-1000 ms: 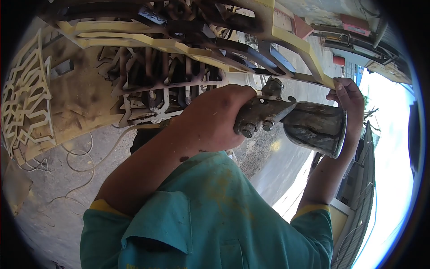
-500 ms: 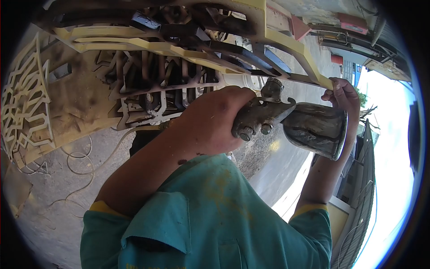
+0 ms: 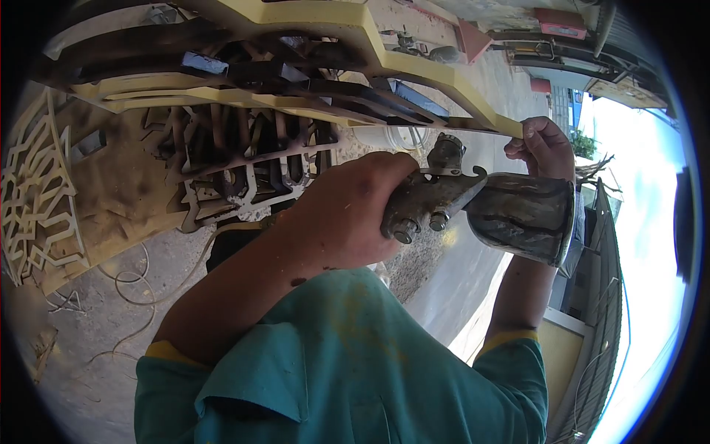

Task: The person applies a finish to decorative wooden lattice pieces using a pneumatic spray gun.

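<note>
My left hand (image 3: 355,203) is wrapped round a worn metal spray gun (image 3: 421,207), its back towards me and its fingertips mostly hidden. The gun's dull, paint-stained metal cup (image 3: 518,218) points to the right, in front of my right forearm. Above the gun spans a cut-out panel (image 3: 451,85), cream-yellow with dark brown shading. My right hand (image 3: 547,148) pinches the panel's right end between thumb and fingers. The gun's nozzle end lies close below the panel; no spray can be made out.
Behind my left arm, a brown-and-white cut-out panel (image 3: 251,170) rests on a stained brown board (image 3: 122,203). A cream lattice panel (image 3: 37,200) stands at far left. A thin hose (image 3: 151,300) loops over the concrete floor. Red boxes (image 3: 560,24) are at upper right.
The held panel and my right hand have shifted left in the view, and the background has moved left too. The spray gun stays almost in place in my left hand.
</note>
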A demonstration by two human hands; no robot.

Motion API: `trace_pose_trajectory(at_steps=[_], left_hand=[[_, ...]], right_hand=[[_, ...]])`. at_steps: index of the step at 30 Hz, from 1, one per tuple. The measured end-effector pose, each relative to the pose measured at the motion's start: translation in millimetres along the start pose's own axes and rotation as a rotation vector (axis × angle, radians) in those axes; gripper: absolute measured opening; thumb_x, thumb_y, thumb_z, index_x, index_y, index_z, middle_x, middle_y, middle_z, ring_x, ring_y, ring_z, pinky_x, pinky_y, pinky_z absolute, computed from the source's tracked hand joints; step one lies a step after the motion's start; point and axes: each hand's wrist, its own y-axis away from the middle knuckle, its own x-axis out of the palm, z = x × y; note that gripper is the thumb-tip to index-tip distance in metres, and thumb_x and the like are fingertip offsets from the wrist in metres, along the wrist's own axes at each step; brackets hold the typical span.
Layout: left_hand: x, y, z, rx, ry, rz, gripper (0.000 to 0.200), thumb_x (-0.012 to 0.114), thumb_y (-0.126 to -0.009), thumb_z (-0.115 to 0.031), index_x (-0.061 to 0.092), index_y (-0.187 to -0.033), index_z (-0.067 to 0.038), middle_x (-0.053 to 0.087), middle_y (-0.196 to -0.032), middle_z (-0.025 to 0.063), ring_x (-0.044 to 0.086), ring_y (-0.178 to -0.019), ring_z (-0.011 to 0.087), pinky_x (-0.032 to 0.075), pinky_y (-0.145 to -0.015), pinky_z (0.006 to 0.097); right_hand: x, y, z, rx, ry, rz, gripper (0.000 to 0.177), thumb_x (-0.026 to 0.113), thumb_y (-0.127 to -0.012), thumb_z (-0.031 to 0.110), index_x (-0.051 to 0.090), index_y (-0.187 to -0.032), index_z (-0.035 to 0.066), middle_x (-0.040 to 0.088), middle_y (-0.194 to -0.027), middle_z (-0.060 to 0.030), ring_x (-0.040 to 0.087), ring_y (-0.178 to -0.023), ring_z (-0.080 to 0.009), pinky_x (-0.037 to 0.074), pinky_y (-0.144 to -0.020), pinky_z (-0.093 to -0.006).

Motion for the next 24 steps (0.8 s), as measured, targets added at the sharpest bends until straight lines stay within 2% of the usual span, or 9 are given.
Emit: trace_pose_trajectory(at_steps=[6,11,18,24], left_hand=[[0.6,6.5,6.1,-0.048,-0.029,-0.016,0.050,0.070,-0.063,-0.008,0.054,-0.110,-0.002,0.060,-0.097,0.0196,0.061,-0.090,0.0375,0.048,-0.077,0.0404],[4.7,4.6,3.2,-0.022,-0.023,-0.053,0.047,0.068,-0.064,-0.007,0.055,-0.108,-0.002,0.060,-0.096,0.0199,0.061,-0.088,0.0375,0.048,-0.076,0.0407],[6.7,-4.2,-3.6,0.004,0.004,-0.035,0.047,0.068,-0.063,-0.007,0.054,-0.108,-0.003,0.060,-0.095,0.0191,0.061,-0.088,0.0374,0.048,-0.075,0.0410],[12.5,-8.1,-8.4,0.073,0.016,-0.094,0.048,0.069,-0.063,-0.007,0.054,-0.108,-0.003,0.060,-0.094,0.0185,0.061,-0.087,0.0371,0.049,-0.075,0.0406]], right_hand=[[4.6,2.2,3.9,0.004,0.022,-0.017,0.010,0.057,-0.094,0.014,0.060,-0.093,0.004,0.063,-0.076,-0.0062,0.065,-0.070,-0.0141,0.055,-0.066,-0.0269],[0.2,-0.1,-1.9,-0.012,-0.019,0.006,0.013,0.061,-0.092,0.016,0.061,-0.092,0.003,0.064,-0.075,-0.0057,0.064,-0.066,-0.0125,0.054,-0.065,-0.0251],[-4.9,-0.6,-8.6,-0.015,-0.020,0.021,0.013,0.062,-0.092,0.016,0.060,-0.091,0.003,0.065,-0.076,-0.0062,0.066,-0.068,-0.0133,0.056,-0.066,-0.0264],[-4.8,-0.5,-7.5,-0.006,-0.042,0.044,0.012,0.061,-0.092,0.015,0.059,-0.089,0.004,0.065,-0.076,-0.0065,0.065,-0.067,-0.0132,0.055,-0.065,-0.0263]])
